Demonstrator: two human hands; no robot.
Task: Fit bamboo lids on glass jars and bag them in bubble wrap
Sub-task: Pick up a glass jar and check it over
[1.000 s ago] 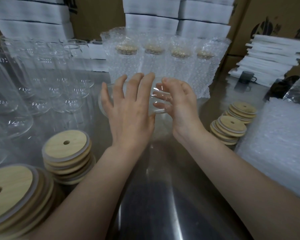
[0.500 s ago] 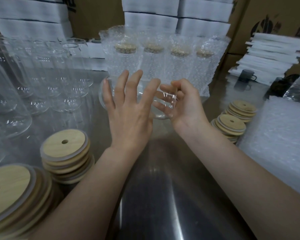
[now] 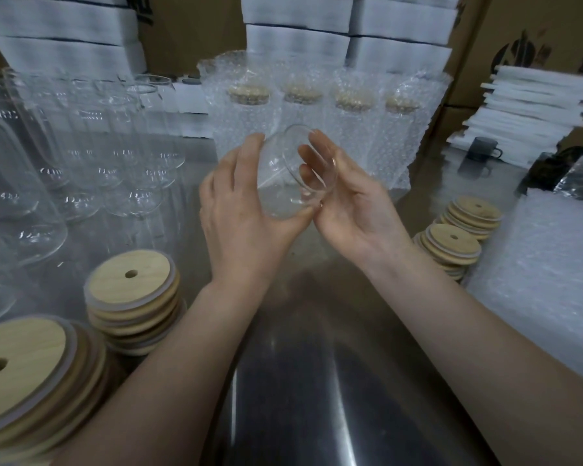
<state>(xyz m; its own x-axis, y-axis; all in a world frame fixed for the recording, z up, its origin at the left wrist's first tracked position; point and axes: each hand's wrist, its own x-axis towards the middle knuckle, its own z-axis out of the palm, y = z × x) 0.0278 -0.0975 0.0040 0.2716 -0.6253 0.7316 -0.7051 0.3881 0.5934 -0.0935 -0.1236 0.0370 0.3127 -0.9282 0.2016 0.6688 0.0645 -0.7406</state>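
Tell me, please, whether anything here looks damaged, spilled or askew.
Nothing stands out: the glass jar tilts only because the left hand and right hand hold it; the bagged jars stand upright.

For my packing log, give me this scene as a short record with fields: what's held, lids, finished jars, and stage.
Held: glass jar, tilted, lidless, gripped by left hand and right hand
Lids: left bamboo lid stacks; right bamboo lid stacks
Finished: four bagged jars, lidded, behind the hands
Waiting: empty jars, far left
Stage: lid not yet fitted
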